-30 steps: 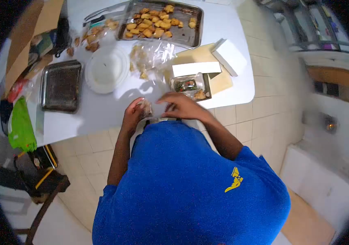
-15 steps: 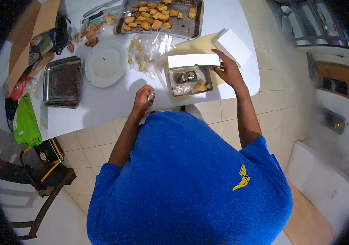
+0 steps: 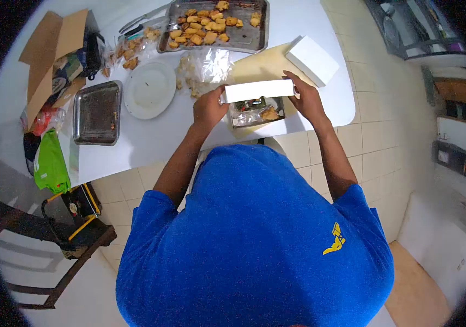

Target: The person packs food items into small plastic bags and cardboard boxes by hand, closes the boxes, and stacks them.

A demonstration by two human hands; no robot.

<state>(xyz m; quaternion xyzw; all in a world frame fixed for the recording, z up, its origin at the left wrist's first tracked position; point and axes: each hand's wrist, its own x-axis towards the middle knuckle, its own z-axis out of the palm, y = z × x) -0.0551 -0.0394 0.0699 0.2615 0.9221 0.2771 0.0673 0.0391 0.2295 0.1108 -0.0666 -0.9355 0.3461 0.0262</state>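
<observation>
A small white cardboard box point(image 3: 259, 124) sits near the table's front edge with its lid point(image 3: 259, 91) tilted up and partly folded over. Inside I see a golden pastry piece point(image 3: 270, 113), a clear plastic packet point(image 3: 246, 116) and something dark green in clear wrap point(image 3: 252, 104), partly hidden by the lid. My left hand point(image 3: 209, 110) is closed on the lid's left end. At the right end, my right hand point(image 3: 307, 99) pinches the lid between thumb and fingers.
A closed white box point(image 3: 313, 61) lies right on a yellowish board point(image 3: 265, 61). Behind are a tray of pastries point(image 3: 246, 41) and plastic bags point(image 3: 214, 65). To the left stand a white plate point(image 3: 148, 101), a metal tray point(image 3: 95, 122) and an open carton point(image 3: 47, 54).
My left hand has moved up and right from the table edge to the box lid. The lid has come down further over the contents. My right hand stays at the lid's right end.
</observation>
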